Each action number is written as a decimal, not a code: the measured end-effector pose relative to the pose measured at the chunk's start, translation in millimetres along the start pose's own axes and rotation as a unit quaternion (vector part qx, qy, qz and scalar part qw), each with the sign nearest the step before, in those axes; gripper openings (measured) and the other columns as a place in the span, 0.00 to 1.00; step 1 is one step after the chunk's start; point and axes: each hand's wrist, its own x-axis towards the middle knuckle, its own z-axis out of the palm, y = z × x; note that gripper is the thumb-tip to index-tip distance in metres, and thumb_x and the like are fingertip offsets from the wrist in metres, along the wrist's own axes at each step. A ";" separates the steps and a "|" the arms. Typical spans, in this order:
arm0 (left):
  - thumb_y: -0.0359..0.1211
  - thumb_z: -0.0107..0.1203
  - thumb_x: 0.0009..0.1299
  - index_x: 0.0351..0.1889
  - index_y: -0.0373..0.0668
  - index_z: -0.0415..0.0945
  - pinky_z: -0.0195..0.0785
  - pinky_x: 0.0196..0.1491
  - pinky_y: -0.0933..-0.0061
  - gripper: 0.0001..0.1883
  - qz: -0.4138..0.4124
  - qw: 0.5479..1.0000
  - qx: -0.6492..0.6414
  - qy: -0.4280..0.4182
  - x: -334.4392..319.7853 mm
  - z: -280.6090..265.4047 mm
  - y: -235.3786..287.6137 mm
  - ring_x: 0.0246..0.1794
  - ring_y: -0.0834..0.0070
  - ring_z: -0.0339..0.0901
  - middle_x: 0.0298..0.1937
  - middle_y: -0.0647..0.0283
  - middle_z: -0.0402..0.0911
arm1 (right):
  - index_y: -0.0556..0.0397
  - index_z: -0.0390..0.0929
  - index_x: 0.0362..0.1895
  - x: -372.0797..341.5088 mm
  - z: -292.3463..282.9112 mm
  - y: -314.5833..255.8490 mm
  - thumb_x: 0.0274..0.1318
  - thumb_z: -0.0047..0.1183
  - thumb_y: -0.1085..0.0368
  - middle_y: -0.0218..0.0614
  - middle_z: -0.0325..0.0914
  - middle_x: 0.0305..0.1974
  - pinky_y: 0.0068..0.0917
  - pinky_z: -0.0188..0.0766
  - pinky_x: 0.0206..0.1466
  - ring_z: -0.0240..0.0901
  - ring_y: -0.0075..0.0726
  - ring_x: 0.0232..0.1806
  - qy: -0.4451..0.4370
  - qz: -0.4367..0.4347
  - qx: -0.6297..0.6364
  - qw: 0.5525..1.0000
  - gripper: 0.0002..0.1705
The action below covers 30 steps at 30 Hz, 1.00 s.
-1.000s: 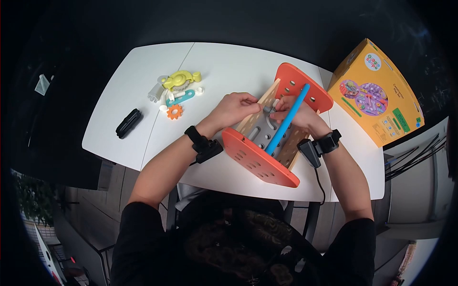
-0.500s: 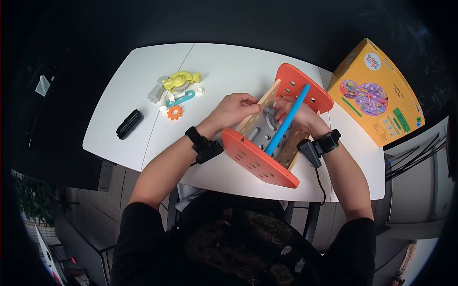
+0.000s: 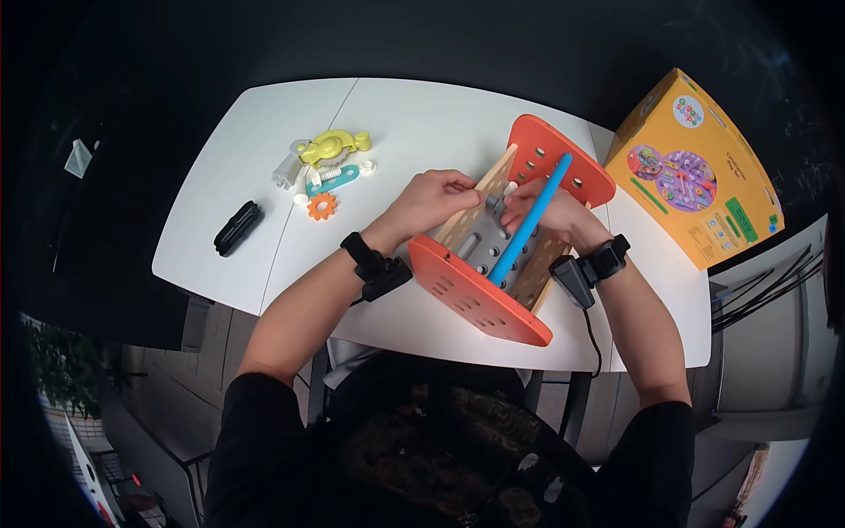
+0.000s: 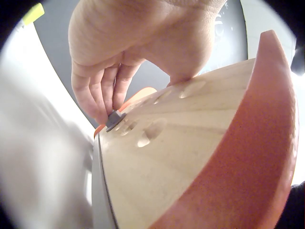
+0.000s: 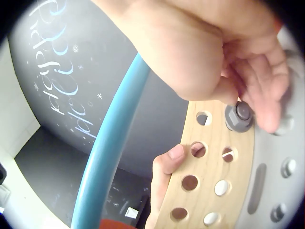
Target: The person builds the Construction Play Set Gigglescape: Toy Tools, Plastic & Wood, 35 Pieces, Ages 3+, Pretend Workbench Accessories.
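Observation:
A toy toolbox with orange end panels [image 3: 480, 295], a blue bar handle [image 3: 531, 220] and perforated wooden sides [image 4: 190, 129] stands tilted across the view on the white table. At the outer face of one wooden side, my left hand [image 3: 431, 202] pinches a grey bolt head [image 4: 115, 120] in its fingertips, its thumb over the panel's top edge. On the inner face, a grey hex nut [image 5: 233, 120] sits around the bolt's end. My right hand [image 3: 554, 211] reaches in beneath the blue bar, thumb and fingers curled about the nut.
Left on the table [image 3: 220, 167] lie a yellow toy saw [image 3: 334, 147], a teal strip [image 3: 334, 180], an orange gear [image 3: 322, 207], small white parts and a black case [image 3: 238, 229]. A yellow box [image 3: 700, 176] stands at the right. A cable [image 3: 593, 343] trails from the right wrist camera.
My right fingers draw slightly off the nut, then return to it. The left hand and the toolbox stay where they were.

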 end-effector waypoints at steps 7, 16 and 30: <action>0.46 0.63 0.67 0.52 0.32 0.82 0.75 0.54 0.73 0.26 0.001 1.000 -0.013 -0.005 0.6 0.3 -1.3 0.47 0.70 0.85 0.44 0.54 0.88 | 0.66 0.78 0.48 3.9 -5.3 2.7 0.65 0.56 0.59 0.43 0.84 0.36 0.26 0.78 0.38 0.83 0.31 0.39 -0.001 0.013 0.008 1.000 0.19; 0.46 0.63 0.67 0.52 0.32 0.82 0.75 0.54 0.73 0.26 -0.003 1.000 -0.014 -0.006 -0.1 1.4 -0.3 0.47 0.70 0.85 0.44 0.55 0.88 | 0.64 0.80 0.45 4.1 -3.2 6.3 0.65 0.57 0.64 0.43 0.85 0.39 0.25 0.80 0.40 0.83 0.31 0.38 0.002 -0.024 -0.077 0.997 0.13; 0.42 0.60 0.70 0.55 0.33 0.80 0.73 0.53 0.75 0.24 -0.009 1.000 -0.009 -0.022 -1.6 0.0 3.6 0.47 0.75 0.83 0.45 0.57 0.86 | 0.61 0.78 0.50 5.2 -3.7 7.4 0.61 0.60 0.64 0.41 0.85 0.37 0.24 0.79 0.39 0.81 0.28 0.35 -0.007 -0.002 -0.008 1.000 0.17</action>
